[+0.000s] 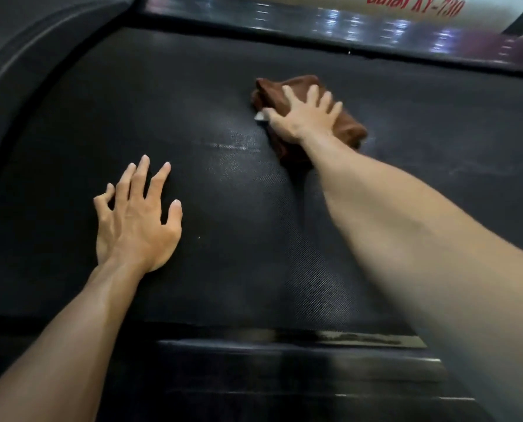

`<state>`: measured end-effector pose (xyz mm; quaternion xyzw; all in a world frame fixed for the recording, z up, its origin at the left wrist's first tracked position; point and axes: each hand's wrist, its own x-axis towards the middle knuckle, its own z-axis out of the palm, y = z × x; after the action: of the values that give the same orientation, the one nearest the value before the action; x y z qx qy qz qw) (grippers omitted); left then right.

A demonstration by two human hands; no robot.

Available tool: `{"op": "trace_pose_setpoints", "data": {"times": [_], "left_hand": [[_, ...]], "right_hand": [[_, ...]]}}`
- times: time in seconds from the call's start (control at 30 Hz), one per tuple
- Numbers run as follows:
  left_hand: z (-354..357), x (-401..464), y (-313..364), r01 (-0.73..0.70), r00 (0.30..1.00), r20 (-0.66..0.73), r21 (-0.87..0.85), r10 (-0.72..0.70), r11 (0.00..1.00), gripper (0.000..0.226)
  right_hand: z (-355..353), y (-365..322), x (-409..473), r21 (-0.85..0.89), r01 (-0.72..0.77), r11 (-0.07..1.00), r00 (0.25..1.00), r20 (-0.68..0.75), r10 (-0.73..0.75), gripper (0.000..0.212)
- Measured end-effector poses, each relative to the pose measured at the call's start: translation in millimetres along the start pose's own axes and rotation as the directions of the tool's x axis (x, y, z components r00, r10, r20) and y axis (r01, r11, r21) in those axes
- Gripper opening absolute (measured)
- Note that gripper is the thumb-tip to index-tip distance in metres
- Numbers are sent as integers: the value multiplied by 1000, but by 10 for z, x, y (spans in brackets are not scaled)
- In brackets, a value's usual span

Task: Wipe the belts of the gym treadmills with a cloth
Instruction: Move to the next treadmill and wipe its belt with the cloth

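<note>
A black textured treadmill belt (223, 208) fills most of the view. A crumpled brown cloth (350, 127) lies on its far middle part. My right hand (302, 115) presses flat on the cloth with its fingers spread and straight. A small white patch shows at the cloth's left edge beside my thumb. My left hand (135, 217) rests on the bare belt at the near left, fingers spread and lightly arched, holding nothing. A faint pale streak marks the belt between the two hands.
A glossy dark side rail (375, 35) runs along the far edge of the belt, with a white housing (421, 7) bearing red lettering above it. Another dark rail (284, 354) borders the near edge. A curved black frame part (25, 56) rises at the left.
</note>
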<state>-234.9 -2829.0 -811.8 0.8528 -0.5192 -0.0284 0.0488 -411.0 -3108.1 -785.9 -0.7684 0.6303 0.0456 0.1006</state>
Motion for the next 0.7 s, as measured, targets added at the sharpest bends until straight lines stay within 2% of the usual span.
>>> {"op": "trace_pose_setpoints", "data": {"times": [0.13,0.2,0.27,0.33,0.43,0.5,0.6,0.7], "left_hand": [[-1,14,2,-8,1000,-4,-24,8,1000,68],[1,4,4,-6,1000,0,-12,6,1000,68],[-1,-6,-3,-4,1000,-8,-7,4,1000,66],[-5,-17,-2,-11,1000,-21,-19,11,1000,66],[1,-23,7,-19,1000,-24,-21,19,1000,67],[6,-19,5,-20,999,-25,-15,20,1000,67],[12,-7,-9,-15,1000,-27,-21,14,1000,67],[18,9,-18,-21,1000,-22,-17,20,1000,68]], "right_hand": [[215,-373,-570,-39,346,937,938,-3,-347,83],[343,-286,-993,-32,409,912,911,-42,-410,81],[427,-57,-1308,-25,362,932,928,-90,-363,80],[451,194,-1424,-18,218,976,969,-115,-218,81],[334,423,-1151,47,-34,998,995,-97,38,82],[195,443,-767,103,-131,986,989,-59,137,83],[14,272,-211,132,-166,977,986,-10,168,83],[2,-73,-5,89,-59,994,998,22,57,87]]}}
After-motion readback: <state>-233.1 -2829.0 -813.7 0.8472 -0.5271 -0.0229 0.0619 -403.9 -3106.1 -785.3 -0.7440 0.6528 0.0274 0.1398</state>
